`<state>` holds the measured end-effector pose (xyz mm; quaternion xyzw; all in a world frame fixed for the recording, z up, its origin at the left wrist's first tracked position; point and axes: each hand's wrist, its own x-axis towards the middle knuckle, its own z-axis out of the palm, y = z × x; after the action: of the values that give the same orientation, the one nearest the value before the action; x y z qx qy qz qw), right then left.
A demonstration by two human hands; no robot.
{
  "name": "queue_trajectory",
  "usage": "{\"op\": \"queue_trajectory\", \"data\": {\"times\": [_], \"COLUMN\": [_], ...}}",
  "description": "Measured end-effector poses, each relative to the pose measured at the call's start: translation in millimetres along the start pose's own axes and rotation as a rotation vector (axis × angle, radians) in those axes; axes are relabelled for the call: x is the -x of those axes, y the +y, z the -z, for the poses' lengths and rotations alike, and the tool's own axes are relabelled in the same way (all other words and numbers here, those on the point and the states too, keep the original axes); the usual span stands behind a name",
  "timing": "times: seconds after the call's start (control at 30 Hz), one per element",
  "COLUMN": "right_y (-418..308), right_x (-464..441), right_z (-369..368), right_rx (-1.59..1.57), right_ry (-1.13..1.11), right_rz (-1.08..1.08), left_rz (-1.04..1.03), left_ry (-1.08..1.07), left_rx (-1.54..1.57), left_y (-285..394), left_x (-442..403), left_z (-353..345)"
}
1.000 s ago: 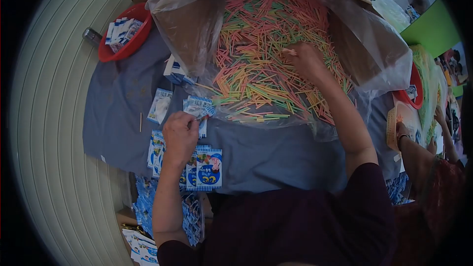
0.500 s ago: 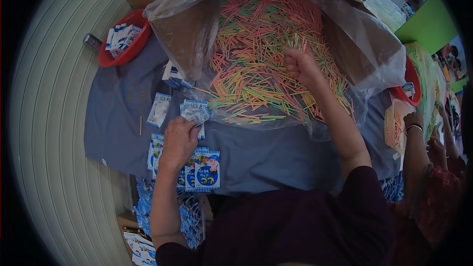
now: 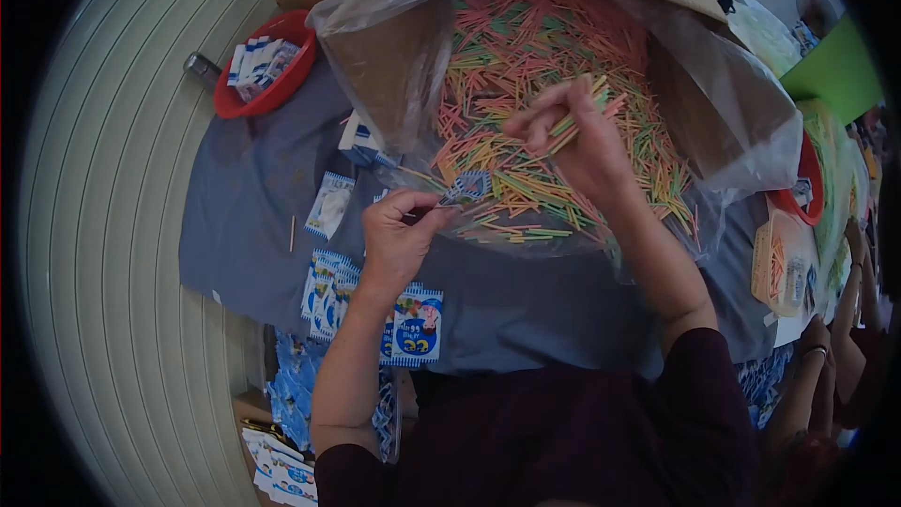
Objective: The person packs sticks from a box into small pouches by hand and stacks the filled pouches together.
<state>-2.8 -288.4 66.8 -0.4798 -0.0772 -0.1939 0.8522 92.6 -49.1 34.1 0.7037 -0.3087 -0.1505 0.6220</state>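
My left hand (image 3: 402, 237) pinches a small blue-and-white packet (image 3: 467, 186) between thumb and fingers, at the near edge of the pile. Over the heap of thin pink, yellow and green sticks (image 3: 526, 183), my right hand (image 3: 593, 150) is closed around a small bundle of coloured sticks (image 3: 566, 134). The heap lies in a cardboard box lined with a clear plastic bag (image 3: 399, 84). Left of my left hand lies a whitish packet (image 3: 329, 207). Several printed blue-and-white packets (image 3: 416, 329) overlap below it on the grey cloth (image 3: 526, 305).
A red bowl (image 3: 302, 66) of packets stands at upper left beside a dark bottle (image 3: 200, 66). To the right are a second red bowl (image 3: 813, 183) and a plastic basket (image 3: 765, 272) with sticks. Other people's arms (image 3: 849, 291) show at far right. One stick (image 3: 292, 233) lies alone.
My left hand has lifted a packet off the cloth and moved it up and right to the pile. My right hand has turned and come nearer, now showing a bundle of sticks. The view has shifted slightly.
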Motion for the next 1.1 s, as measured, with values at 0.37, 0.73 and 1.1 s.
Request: {"op": "queue_trajectory", "data": {"times": [0.37, 0.73, 1.1], "right_y": [4.0, -24.0, -0.5], "right_x": [-0.9, -16.3, 23.8], "right_z": [-8.2, 17.3, -25.2], "right_rx": [0.620, 0.752, 0.907], "right_ry": [-0.089, 0.102, -0.058], "right_rz": [0.066, 0.064, 0.335], "left_rz": [-0.148, 0.104, 0.052], "left_ry": [-0.078, -0.173, -0.167], "left_rx": [0.076, 0.687, 0.322], "left_y": [-0.1, -5.7, 33.9], "left_x": [-39.4, -78.2, -3.4], "left_z": [-68.2, -104.5, -39.4]}}
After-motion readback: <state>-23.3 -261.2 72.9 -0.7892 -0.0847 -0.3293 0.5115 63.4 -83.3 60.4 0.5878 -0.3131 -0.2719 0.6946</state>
